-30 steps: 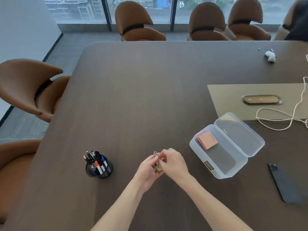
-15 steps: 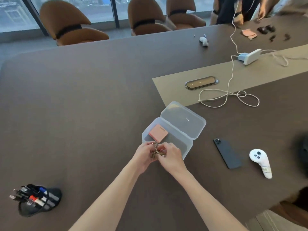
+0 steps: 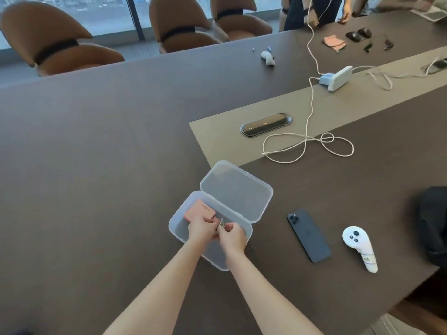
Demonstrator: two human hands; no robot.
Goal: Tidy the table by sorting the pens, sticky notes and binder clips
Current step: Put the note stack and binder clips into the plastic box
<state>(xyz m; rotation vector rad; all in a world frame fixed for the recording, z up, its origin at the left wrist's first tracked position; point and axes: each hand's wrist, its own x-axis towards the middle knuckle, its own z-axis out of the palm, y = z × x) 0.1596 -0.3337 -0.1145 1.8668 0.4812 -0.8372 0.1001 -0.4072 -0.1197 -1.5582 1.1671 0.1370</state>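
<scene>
- Translucent plastic storage box [image 3: 179,220] stood on the dark table [image 3: 101,146], its hinged lid [image 3: 235,189] thrown fully back; a pink sticky-note pad [image 3: 198,211] lay inside at the far-left end.
- Left hand [image 3: 202,228] and right hand [image 3: 232,236] were held together directly over the box interior, fingers of both curled and pinching a small cluster of binder clips [image 3: 221,223] between them (metal wire handles showed; the count could not be read).
- Step in hand, as judged: depositing the clips in the box beside the notes.
- Next move would call for lowering the clips clear of the pad and loosening the fingers.
- Noted nearby, apart from the box: dark smartphone [image 3: 309,235], white handheld controller [image 3: 360,247], looped white cable [image 3: 307,146].
- Pens were not in view.
</scene>
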